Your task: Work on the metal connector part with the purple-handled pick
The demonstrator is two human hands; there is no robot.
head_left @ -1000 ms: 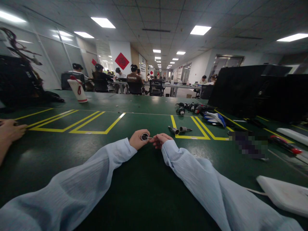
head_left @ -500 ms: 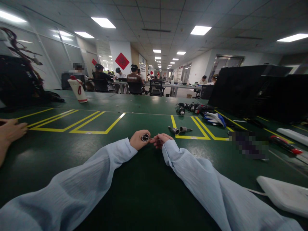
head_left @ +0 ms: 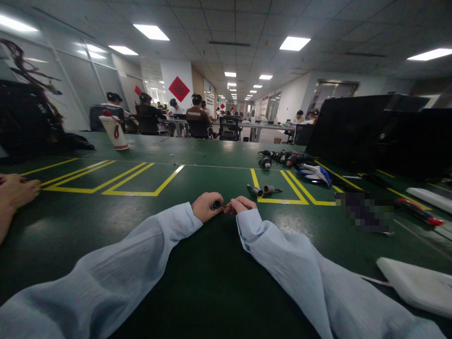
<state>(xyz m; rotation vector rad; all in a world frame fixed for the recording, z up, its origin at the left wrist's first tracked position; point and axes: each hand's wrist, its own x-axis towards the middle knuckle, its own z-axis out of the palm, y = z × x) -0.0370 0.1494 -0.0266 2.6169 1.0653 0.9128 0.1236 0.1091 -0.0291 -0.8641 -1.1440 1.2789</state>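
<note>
My left hand [head_left: 207, 207] is closed around a round, hollow metal socket [head_left: 215, 205], its open end turned towards me. Close by on the right, my right hand [head_left: 240, 205] pinches a thin metal rod [head_left: 224, 206]. Only a short bit of the rod shows at the socket's rim; whether its tip is inside or just beside the socket I cannot tell. Beyond my right hand lie two similar metal sockets with shanks, one tilted socket [head_left: 254, 190] and another socket [head_left: 271, 189] on its side.
Yellow tape [head_left: 130, 194] marks boxes on the green table [head_left: 212, 263]. A cup [head_left: 116, 133] stands back left, and another person's hand [head_left: 19, 190] rests at the left edge. Rightward are power-tool-like parts [head_left: 266, 162], a glove [head_left: 315, 174], a red-black tool [head_left: 418, 212] and dark monitors [head_left: 353, 132].
The socket in my left hand has tipped and shifted slightly right. My right hand has moved a little closer, and less of the thin rod shows between the hands.
</note>
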